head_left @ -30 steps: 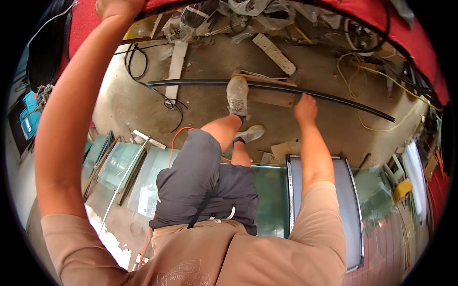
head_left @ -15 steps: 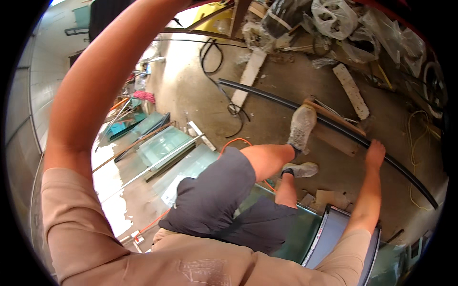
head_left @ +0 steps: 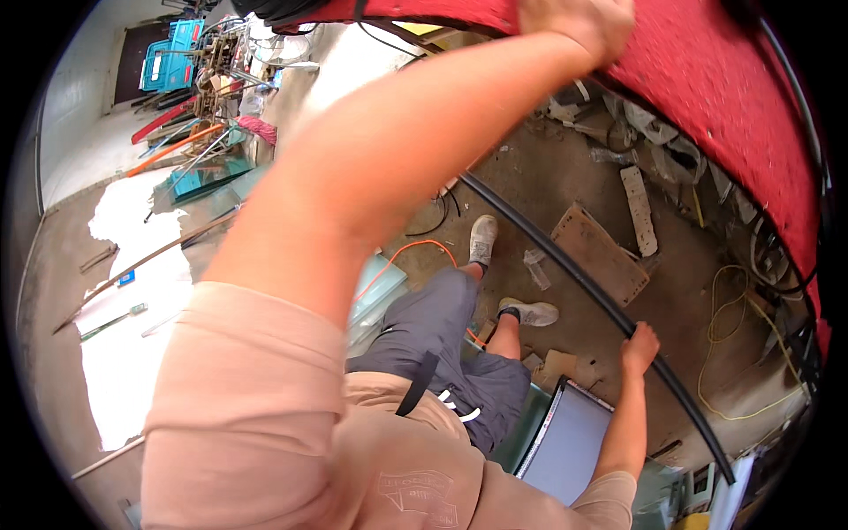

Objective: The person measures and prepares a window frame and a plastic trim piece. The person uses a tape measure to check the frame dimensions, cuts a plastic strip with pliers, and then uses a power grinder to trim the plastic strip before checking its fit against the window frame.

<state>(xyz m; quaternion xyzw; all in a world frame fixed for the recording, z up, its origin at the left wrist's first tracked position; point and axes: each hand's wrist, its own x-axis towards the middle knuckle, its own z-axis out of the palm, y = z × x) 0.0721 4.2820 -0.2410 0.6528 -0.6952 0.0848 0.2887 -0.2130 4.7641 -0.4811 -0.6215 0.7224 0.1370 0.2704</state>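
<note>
A long, black, slightly bowed tube [head_left: 565,256] slants above the floor, from behind my left forearm down to the lower right. My right hand [head_left: 640,349] is closed around it toward its lower right part. At the upper edge my left hand [head_left: 579,31] is over the red surface [head_left: 698,79], near its edge; its fingers are mostly cut off by the picture's rim, so what they hold, if anything, does not show. Under the tube lies a brown rectangular board [head_left: 601,254] on the floor.
A flat screen [head_left: 565,439] and glass sheets [head_left: 380,287] lie beside my legs. A pale plank [head_left: 639,212], a yellow cable [head_left: 720,353] and an orange cord [head_left: 415,246] are on the floor. Plastic bags sit under the red surface. Tools and blue cases [head_left: 172,57] stand at far left.
My left arm has swung right across the view to the red surface. My foot has come off the board and tube. The right hand, still gripping the tube, appears lower and further left.
</note>
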